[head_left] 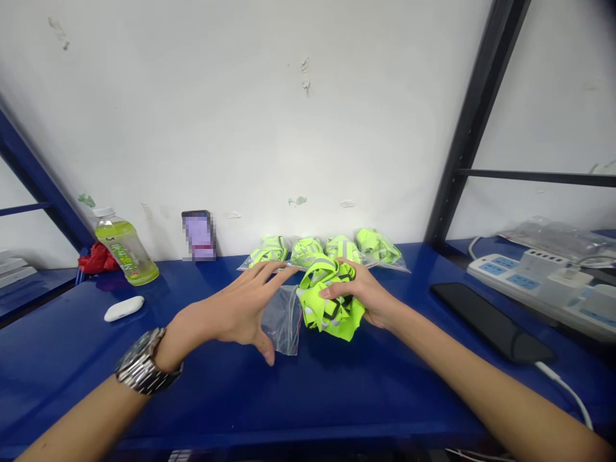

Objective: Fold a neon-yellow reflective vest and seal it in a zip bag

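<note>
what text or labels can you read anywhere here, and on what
Nothing reads clearly.
Bottle: its green label carries print, too blurred to read.
Phone against the wall: screen pixelated, unreadable.
Power strip: no legible marking.
Watch on the left wrist: dial not readable.
Bagged neon pieces: no visible text.

Both bare forearms reach forward and converge toward the middle, the left hand (240, 311) hovering palm-down with fingers spread and thumb hanging low, a metal watch on its wrist, while the right hand (368, 295) curls inward, its fingers apparently closed in a grasp.
</note>
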A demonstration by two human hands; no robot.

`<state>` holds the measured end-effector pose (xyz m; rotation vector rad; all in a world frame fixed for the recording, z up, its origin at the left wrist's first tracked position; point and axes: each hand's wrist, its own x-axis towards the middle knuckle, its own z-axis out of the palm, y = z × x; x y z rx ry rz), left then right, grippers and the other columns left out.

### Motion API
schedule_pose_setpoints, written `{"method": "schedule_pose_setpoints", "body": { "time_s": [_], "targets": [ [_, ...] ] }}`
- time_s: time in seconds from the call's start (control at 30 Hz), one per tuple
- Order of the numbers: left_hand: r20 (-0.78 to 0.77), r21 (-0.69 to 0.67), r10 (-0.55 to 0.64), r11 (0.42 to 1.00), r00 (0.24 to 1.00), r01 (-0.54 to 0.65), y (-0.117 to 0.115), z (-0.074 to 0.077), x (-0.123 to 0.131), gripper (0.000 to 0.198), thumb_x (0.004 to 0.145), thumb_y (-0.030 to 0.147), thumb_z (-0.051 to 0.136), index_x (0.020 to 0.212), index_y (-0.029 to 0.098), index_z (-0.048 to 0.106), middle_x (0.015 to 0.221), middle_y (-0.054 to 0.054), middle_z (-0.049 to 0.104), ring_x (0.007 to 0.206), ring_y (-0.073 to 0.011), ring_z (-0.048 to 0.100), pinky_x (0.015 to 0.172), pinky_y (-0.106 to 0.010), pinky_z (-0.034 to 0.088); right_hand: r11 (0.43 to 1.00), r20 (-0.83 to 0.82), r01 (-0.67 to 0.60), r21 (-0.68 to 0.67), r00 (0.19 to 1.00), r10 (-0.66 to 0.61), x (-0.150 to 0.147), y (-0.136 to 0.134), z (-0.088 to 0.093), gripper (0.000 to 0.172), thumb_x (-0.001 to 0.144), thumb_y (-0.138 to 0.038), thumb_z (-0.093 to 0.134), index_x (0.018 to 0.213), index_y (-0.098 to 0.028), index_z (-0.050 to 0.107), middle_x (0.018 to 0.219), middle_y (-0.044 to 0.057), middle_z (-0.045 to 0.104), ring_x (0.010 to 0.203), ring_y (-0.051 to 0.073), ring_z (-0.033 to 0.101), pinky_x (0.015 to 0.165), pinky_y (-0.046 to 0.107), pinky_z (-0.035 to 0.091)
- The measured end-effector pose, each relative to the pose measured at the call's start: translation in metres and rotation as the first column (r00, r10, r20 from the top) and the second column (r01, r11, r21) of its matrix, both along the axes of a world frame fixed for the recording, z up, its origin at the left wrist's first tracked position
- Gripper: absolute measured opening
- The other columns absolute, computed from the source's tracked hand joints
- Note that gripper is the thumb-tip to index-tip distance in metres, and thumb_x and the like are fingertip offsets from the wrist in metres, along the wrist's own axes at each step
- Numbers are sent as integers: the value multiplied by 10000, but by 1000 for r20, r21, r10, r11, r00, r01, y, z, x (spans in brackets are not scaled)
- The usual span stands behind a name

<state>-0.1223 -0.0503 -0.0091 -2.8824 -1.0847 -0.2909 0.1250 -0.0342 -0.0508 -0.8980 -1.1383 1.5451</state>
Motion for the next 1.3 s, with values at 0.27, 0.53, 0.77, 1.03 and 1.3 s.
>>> {"method": "schedule_pose_setpoints", "body": {
  "time_s": [0.27, 0.53, 0.77, 1.03, 1.3],
  "targets": [
    [6, -45, 21, 999, 1000, -21, 14, -31, 12, 988, 558, 662, 745, 1356, 187, 407, 1230, -156, 588, 1088, -348, 581, 864, -424, 463, 995, -34, -79, 60, 996, 81, -7, -2, -6, 529, 484, -148, 845, 952, -192, 602, 758, 9, 718, 689, 209, 688, 645, 325, 557],
    [90, 162, 142, 975, 986, -155, 0, -40, 30, 1173, 693, 638, 640, 1497, 125, -43, 1164, -190, 598, 1064, -362, 576, 903, -505, 404, 994, -103, 51, 96, 994, -41, -12, -1, -8, 563, 488, -165, 856, 973, -197, 572, 837, 15, 710, 779, 227, 679, 702, 364, 562],
    [-44, 255, 138, 959, 989, -123, -4, -41, 37, 1173, 734, 418, 670, 1469, 142, -201, 1201, -204, 560, 1052, -361, 557, 850, -480, 434, 989, -110, 68, 131, 992, -53, -12, -1, -14, 551, 490, -162, 858, 962, -211, 578, 802, -10, 700, 749, 202, 672, 698, 336, 555],
    [127, 335, 21, 940, 992, -63, 9, -45, 29, 1128, 657, 298, 684, 1476, 177, -84, 1156, -162, 566, 963, -326, 593, 819, -468, 488, 981, -154, -15, 191, 987, 45, -14, -3, -15, 532, 514, -176, 856, 965, -200, 574, 861, 11, 692, 782, 211, 667, 719, 365, 560],
    [166, 222, 60, 970, 984, -96, 3, -53, 37, 1053, 665, 193, 640, 1475, 201, -34, 1075, -125, 588, 817, -273, 645, 659, -379, 532, 943, -85, 96, 319, 994, -72, -14, 1, -24, 546, 511, -199, 873, 961, -211, 563, 822, -11, 673, 736, 176, 638, 679, 311, 543]
  ]
}}
